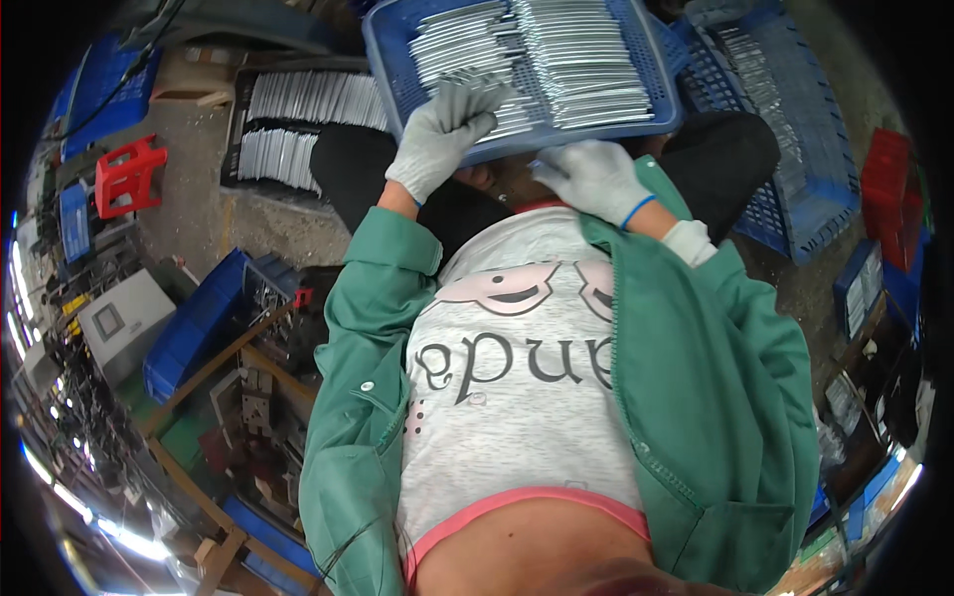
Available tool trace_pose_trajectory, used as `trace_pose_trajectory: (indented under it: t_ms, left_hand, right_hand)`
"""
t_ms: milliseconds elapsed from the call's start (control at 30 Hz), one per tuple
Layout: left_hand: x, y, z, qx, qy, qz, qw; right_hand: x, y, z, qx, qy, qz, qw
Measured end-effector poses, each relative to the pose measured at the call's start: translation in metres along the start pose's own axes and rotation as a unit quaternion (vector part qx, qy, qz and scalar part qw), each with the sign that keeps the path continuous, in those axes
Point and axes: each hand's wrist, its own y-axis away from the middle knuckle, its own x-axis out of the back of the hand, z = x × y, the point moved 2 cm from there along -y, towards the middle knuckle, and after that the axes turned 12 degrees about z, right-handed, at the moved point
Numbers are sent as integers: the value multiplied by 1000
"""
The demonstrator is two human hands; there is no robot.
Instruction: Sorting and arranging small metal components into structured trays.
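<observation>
A blue plastic basket point(472, 151) rests across my knees, filled with two rows of thin silvery metal strips point(586, 65). My left hand point(437, 139), in a pale knitted glove with grey fingers, reaches over its near left rim. The fingers curl closed against the near end of the left row; the glove hides what lies between them. Just outside the near rim, my right hand point(601, 179) hovers above my lap in a similar glove with a blue cuff edge. Its fingers stretch leftward, somewhat apart, and nothing shows in them.
At the left, a dark crate point(231, 164) holds two more rows of metal strips. Another blue basket point(820, 214) with strips stands at the right. Red stools point(129, 177) point(887, 189) flank both sides. A blue bin point(194, 323) and wooden framing point(204, 487) occupy the lower left.
</observation>
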Motion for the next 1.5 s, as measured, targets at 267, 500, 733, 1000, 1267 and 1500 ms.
trace_pose_trajectory:
  t_ms: [267, 500, 733, 1000, 1267, 1500]
  left_hand:
    - [22, 27, -4, -120, -177, -3, 977]
    - [31, 32, -3, -149, -304, -13, 941]
    - [26, 39, 4, -201, -349, -16, 915]
    - [25, 43, 8, -284, -354, 41, 890]
    - [19, 50, 27, -327, -359, 52, 873]
    - [19, 52, 24, -320, -362, 49, 874]
  right_hand:
    - [55, -21, -10, -124, -63, 60, 988]
    - [60, -21, -11, -106, -38, 28, 993]
    - [53, -21, -8, -44, -15, 40, 998]
    - [54, -22, -14, -78, 13, -48, 996]
    - [64, -31, -19, -129, 3, -72, 989]
    - [71, -32, -24, -128, -90, -74, 985]
